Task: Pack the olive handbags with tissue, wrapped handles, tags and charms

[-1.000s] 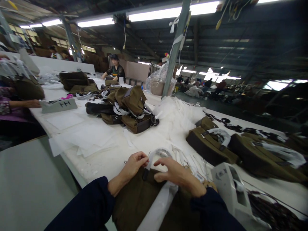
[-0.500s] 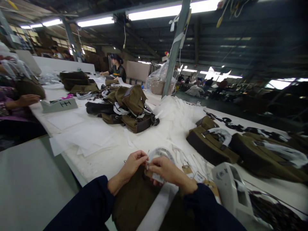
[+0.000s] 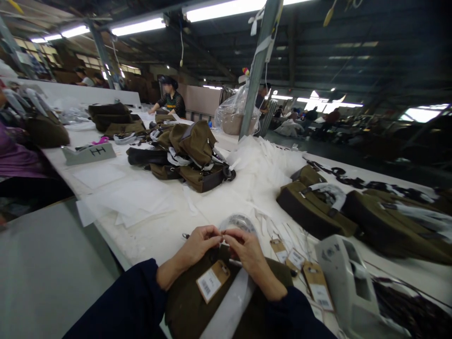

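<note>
My left hand [image 3: 197, 247] and my right hand [image 3: 247, 252] meet fingertip to fingertip over an olive-brown bag [image 3: 190, 306] that lies at the near table edge. Both hands are closed in a pinch on a small thing between them that I cannot make out. A brown hang tag with a white barcode label [image 3: 213, 281] hangs just below my left hand, on the bag. A white paper-wrapped strap [image 3: 231, 306] runs down the bag under my right wrist. A clear plastic loop [image 3: 240, 221] lies just beyond my fingers.
More hang tags [image 3: 296, 259] lie to the right, beside a grey tape dispenser [image 3: 348, 282]. Olive bags [image 3: 314, 202] fill the right side, another pile [image 3: 192, 155] sits mid-table. White sheets [image 3: 123, 197] lie to the left. A seated person [image 3: 171, 99] works at the far end.
My right hand has moved left to join my left hand in a pinch. The hang tag with its barcode label now shows on the bag. The view has dipped slightly.
</note>
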### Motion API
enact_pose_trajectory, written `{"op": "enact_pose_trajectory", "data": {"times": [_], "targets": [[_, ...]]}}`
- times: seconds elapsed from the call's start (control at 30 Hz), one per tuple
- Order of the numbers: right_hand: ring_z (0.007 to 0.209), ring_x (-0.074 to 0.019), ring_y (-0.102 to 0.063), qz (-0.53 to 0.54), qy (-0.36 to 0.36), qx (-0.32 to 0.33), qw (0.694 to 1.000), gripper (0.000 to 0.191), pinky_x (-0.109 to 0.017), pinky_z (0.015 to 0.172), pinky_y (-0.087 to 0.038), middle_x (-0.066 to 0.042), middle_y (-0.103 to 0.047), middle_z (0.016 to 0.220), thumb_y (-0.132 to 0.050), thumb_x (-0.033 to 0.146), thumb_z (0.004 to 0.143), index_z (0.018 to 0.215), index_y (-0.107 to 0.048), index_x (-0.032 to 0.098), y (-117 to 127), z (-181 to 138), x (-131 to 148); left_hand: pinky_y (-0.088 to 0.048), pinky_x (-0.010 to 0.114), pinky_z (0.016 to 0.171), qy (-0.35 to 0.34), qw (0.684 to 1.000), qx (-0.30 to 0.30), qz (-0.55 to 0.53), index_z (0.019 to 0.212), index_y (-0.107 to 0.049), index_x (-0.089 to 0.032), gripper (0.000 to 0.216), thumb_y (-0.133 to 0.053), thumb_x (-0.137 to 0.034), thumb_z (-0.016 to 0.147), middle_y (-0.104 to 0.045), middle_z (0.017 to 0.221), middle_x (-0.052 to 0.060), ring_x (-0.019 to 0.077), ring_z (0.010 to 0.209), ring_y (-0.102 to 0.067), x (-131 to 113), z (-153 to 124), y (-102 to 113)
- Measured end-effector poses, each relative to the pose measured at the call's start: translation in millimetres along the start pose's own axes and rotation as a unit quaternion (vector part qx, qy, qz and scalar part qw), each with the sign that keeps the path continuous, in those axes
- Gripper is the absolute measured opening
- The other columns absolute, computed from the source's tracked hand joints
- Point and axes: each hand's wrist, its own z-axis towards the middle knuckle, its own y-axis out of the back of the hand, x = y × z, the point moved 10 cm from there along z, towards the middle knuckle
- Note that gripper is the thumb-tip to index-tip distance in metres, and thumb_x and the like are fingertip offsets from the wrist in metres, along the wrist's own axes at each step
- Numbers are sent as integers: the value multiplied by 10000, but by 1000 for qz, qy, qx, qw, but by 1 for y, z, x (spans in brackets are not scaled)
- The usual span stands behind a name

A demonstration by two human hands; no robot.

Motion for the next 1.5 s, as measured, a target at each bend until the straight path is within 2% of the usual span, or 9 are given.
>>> {"op": "enact_pose_trajectory", "data": {"times": [0.23,0.33,0.4,0.57,0.7,0.93,1.13,1.33,1.5], "targets": [[549,-121,-514,-40,74,-9,996,159,-234,460,-428,-12,-584,692,-668,335,767,781,-732,190,-4,-4,16,-399,240,628,7,999,10,43,835,-656,-130,150,-674,-267,777,-614,678,-16,121,628,-535,6,0,-2],[469,-114,-492,-15,30,-19,999,177,-230,429,-395,15,-563,588,-658,363,783,781,-670,186,1,-2,6,-381,231,583,-14,991,-56,120,992,-609,-165,221,-657,-294,820,-562,655,-56,113,584,-501,-11,-9,7],[429,-109,-480,17,-18,-20,1000,205,-225,420,-376,26,-556,536,-654,384,781,783,-636,180,4,-2,-6,-385,232,586,-38,975,-65,211,939,-604,-184,143,-651,-273,837,-551,667,-59,113,595,-498,-25,-17,1],[427,-94,-485,50,-46,-17,998,237,-218,448,-383,25,-582,545,-637,398,778,808,-623,163,8,-3,-18,-437,248,762,-122,892,110,421,819,-663,-189,91,-617,-114,846,-642,892,-1,153,855,-600,-31,-33,-60],[438,-94,-476,53,-48,-16,997,197,-218,447,-374,28,-568,537,-632,360,764,772,-619,163,7,-4,-18,-462,252,721,-164,806,177,540,788,-671,-161,216,-509,-82,908,-654,872,41,167,817,-624,-10,-33,-80],[428,-99,-466,55,-41,-22,997,194,-224,436,-344,34,-538,515,-651,354,739,738,-609,164,7,0,-22,-473,294,676,-176,773,204,574,775,-659,-138,220,-488,-24,853,-665,835,78,205,747,-623,3,-25,-90],[417,-86,-427,67,-25,-41,997,225,-216,424,-312,48,-508,506,-643,387,756,745,-597,167,14,-4,-18,-472,289,701,-154,796,173,559,789,-647,-141,143,-532,-55,801,-670,829,68,204,770,-627,-8,-21,-84],[503,-101,-501,90,14,1,996,280,-193,448,-378,38,-556,581,-599,450,838,889,-607,175,8,-15,-1,-412,242,619,-29,952,31,302,868,-632,-166,155,-543,-288,904,-617,746,-3,141,674,-542,-16,-22,-13],[499,-89,-474,32,38,72,996,199,-179,429,-347,35,-558,600,-586,378,870,874,-604,180,-9,-19,3,-421,270,670,-22,967,5,256,888,-631,-164,172,-534,-305,908,-637,790,18,159,716,-556,-3,-25,-5]]}}
